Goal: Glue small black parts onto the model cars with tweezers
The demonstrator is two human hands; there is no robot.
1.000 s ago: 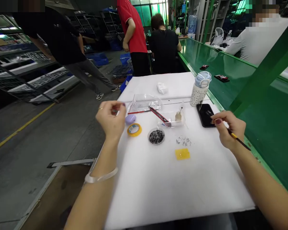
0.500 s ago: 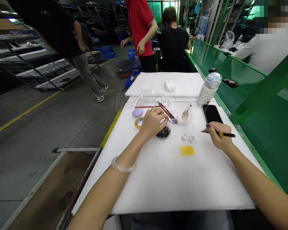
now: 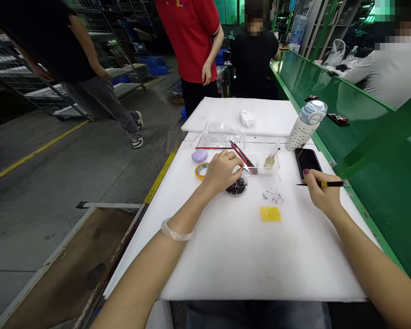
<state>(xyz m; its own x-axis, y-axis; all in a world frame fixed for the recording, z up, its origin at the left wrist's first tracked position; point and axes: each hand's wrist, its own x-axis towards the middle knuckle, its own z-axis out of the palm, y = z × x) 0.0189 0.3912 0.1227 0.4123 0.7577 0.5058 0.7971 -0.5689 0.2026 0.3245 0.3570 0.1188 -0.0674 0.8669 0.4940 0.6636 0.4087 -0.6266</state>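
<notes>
While the right hand (image 3: 324, 194) grips a pointed tool (image 3: 333, 184) near the phone (image 3: 307, 161), the left hand (image 3: 222, 171), narrowed to a pinch, is at the dish (image 3: 247, 188) of dark bits (image 3: 237, 186); whether it holds any cannot be told. Loose bits (image 3: 273, 197) lie right of the dish, just beyond the yellow square (image 3: 270, 214).

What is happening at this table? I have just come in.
The right hand grips a thin black-and-yellow tool near a phone. The left hand is at a round dish of dark slivers; whether it holds any cannot be told. Loose slivers lie on the table near a yellow patch.
</notes>
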